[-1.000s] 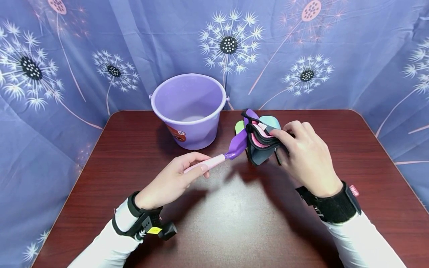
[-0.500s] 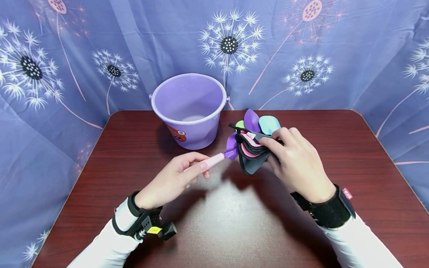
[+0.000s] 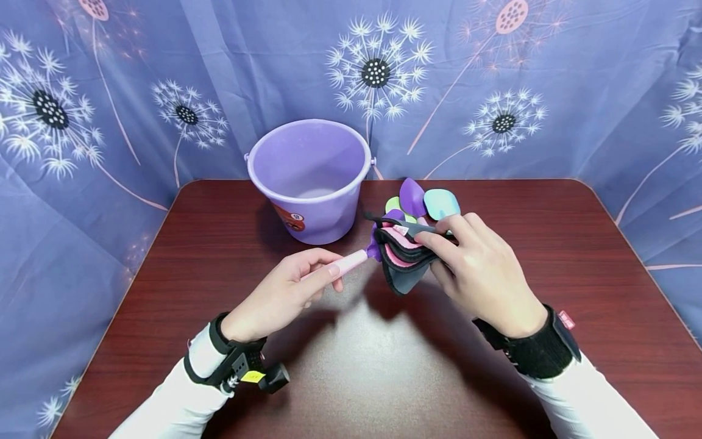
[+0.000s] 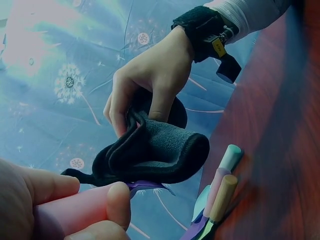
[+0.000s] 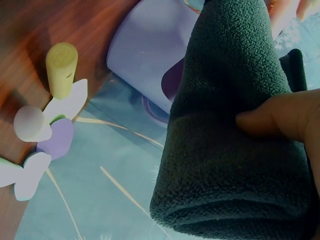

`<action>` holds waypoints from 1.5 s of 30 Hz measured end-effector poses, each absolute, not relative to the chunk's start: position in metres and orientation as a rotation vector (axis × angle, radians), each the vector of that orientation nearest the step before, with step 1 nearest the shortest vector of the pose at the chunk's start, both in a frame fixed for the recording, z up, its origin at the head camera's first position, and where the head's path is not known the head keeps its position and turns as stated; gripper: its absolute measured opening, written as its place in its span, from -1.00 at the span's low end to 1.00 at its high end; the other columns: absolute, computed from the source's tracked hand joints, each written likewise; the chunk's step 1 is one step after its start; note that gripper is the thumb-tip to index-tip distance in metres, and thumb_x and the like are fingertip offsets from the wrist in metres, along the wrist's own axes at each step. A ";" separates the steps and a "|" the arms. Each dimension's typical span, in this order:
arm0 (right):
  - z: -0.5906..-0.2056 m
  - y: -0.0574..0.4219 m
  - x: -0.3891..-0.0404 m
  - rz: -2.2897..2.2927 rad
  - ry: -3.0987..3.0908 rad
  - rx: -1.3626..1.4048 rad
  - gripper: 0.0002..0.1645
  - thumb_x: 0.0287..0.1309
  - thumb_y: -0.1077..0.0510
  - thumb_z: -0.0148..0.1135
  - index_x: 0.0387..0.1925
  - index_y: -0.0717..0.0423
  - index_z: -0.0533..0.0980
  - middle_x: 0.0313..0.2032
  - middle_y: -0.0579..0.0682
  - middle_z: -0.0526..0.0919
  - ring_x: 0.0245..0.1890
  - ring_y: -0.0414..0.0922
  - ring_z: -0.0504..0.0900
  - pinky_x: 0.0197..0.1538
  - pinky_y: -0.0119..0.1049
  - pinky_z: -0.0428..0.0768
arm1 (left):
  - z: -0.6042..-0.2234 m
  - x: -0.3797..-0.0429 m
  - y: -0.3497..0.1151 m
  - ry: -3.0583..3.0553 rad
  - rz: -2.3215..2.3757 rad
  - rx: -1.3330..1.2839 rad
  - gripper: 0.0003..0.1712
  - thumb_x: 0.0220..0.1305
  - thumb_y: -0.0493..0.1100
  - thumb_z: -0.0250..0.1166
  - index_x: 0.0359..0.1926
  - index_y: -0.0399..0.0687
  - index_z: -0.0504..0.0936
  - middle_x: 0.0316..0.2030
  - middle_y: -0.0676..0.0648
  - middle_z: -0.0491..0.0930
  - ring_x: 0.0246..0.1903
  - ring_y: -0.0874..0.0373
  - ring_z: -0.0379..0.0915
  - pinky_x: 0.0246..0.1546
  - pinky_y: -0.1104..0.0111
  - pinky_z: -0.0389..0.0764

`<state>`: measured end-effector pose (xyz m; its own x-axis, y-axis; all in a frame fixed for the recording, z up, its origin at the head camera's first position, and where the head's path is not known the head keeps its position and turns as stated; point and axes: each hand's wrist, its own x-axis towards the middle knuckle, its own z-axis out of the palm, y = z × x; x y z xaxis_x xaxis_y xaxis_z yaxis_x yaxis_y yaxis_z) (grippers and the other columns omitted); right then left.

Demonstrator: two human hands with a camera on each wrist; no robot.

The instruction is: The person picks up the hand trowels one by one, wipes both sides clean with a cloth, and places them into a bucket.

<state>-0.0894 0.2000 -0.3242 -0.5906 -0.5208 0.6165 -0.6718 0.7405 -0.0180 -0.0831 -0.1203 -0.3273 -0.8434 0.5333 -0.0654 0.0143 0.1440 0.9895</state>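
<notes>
My left hand (image 3: 280, 299) holds a toy shovel by its pink handle (image 3: 350, 263), thumb along the top. Most of its purple blade is hidden behind a folded cloth (image 3: 407, 279), grey with black edging and pink inside layers. In the right hand (image 3: 482, 274) the cloth is pinched between thumb and fingers. From the left wrist, the cloth (image 4: 172, 145) appears right over the purple blade (image 4: 145, 185); whether they press together I cannot tell. The right wrist view shows the thumb on the fuzzy dark side of the cloth (image 5: 225, 155).
A purple bucket (image 3: 331, 222) stands at the back, left of centre. Behind the cloth lie several more toy tools, with a purple blade (image 3: 411, 196), a light blue one (image 3: 441, 204) and a green one (image 3: 392, 204). A flowered curtain (image 3: 296, 61) hangs behind the brown table (image 3: 576, 244).
My right hand has moved left and toward me with the cloth, which now covers more of the shovel's blade. The left hand and shovel have stayed still.
</notes>
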 end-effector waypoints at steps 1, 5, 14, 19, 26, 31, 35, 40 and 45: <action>-0.324 0.200 -0.089 0.325 -2.347 0.901 -0.63 0.29 0.27 0.19 0.07 0.07 0.71 -0.10 0.11 0.61 -0.25 0.12 0.47 -0.30 -0.09 0.49 | -0.327 -0.083 -0.120 2.019 1.749 0.523 -0.75 0.66 -0.04 0.15 -0.03 -0.09 0.66 -0.63 -0.04 0.23 -0.66 0.19 -0.01 -0.68 0.36 0.07; -0.323 0.200 -0.089 0.323 -2.352 0.929 -0.60 0.30 0.26 0.11 0.07 0.07 0.71 -0.09 0.11 0.60 -0.23 0.13 0.47 -0.25 -0.07 0.50 | -0.327 -0.083 -0.120 1.983 1.765 0.506 -0.74 0.66 -0.05 0.15 -0.03 -0.13 0.64 -0.63 -0.03 0.21 -0.65 0.19 -0.03 -0.67 0.36 0.05; -0.322 0.203 -0.093 0.290 -2.313 0.980 -0.58 0.25 0.34 0.15 0.07 0.06 0.71 -0.04 0.16 0.62 -0.15 0.20 0.51 -0.18 0.04 0.49 | -0.328 -0.086 -0.122 1.903 1.806 0.503 -0.69 0.67 -0.06 0.12 -0.10 -0.21 0.63 -0.62 -0.02 0.18 -0.65 0.18 -0.05 -0.66 0.34 0.01; -0.322 0.208 -0.097 0.264 -2.308 0.976 -0.55 0.19 0.37 0.21 0.07 0.04 0.70 -0.02 0.18 0.61 -0.10 0.23 0.51 -0.19 0.10 0.46 | -0.328 -0.087 -0.122 1.857 1.836 0.496 -0.69 0.67 -0.08 0.12 -0.11 -0.23 0.62 -0.61 -0.02 0.18 -0.64 0.18 -0.07 -0.65 0.36 -0.01; -0.323 0.215 -0.101 0.242 -2.320 0.922 -0.54 0.17 0.38 0.18 0.06 0.03 0.70 -0.01 0.19 0.60 -0.07 0.27 0.51 -0.24 0.12 0.44 | -0.326 -0.087 -0.124 1.817 1.843 0.482 -0.70 0.68 -0.10 0.10 -0.10 -0.26 0.59 -0.59 -0.02 0.19 -0.63 0.19 -0.08 -0.65 0.35 -0.03; -0.324 0.219 -0.104 0.261 -2.310 0.872 -0.47 0.03 0.45 0.18 0.03 0.04 0.70 -0.03 0.20 0.60 -0.11 0.27 0.50 -0.28 0.13 0.42 | -0.324 -0.087 -0.124 1.840 1.830 0.488 -0.74 0.67 -0.13 0.10 -0.07 -0.24 0.61 -0.50 -0.06 0.33 -0.62 0.21 -0.01 -0.62 0.38 0.03; -0.325 0.221 -0.105 0.272 -2.304 0.826 -0.44 -0.02 0.47 0.21 0.02 0.04 0.69 -0.05 0.20 0.60 -0.14 0.27 0.49 -0.28 0.15 0.42 | -0.323 -0.087 -0.126 1.867 1.815 0.493 -0.75 0.66 -0.14 0.11 0.01 -0.22 0.62 -0.43 -0.09 0.42 -0.60 0.21 0.06 -0.60 0.40 0.08; -0.324 0.224 -0.106 0.271 -2.315 0.788 -0.45 0.02 0.48 0.19 0.04 0.07 0.69 -0.04 0.21 0.60 -0.16 0.28 0.47 -0.22 0.17 0.45 | -0.321 -0.086 -0.130 1.897 1.799 0.504 -0.75 0.66 -0.13 0.12 0.08 -0.19 0.63 -0.36 -0.07 0.50 -0.58 0.21 0.09 -0.59 0.41 0.09; -0.323 0.225 -0.106 0.264 -2.315 0.759 -0.47 0.07 0.48 0.14 0.04 0.09 0.69 -0.05 0.22 0.59 -0.17 0.29 0.46 -0.21 0.18 0.46 | -0.319 -0.086 -0.132 1.882 1.804 0.501 -0.74 0.66 -0.14 0.11 0.10 -0.21 0.61 -0.36 -0.07 0.50 -0.58 0.21 0.07 -0.61 0.39 0.05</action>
<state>-0.1061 0.2247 -0.3233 -0.6006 -0.4496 0.6612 -0.5870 0.8094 0.0173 -0.0861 -0.1320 -0.3185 -0.8168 0.5698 -0.0902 -0.0662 0.0627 0.9958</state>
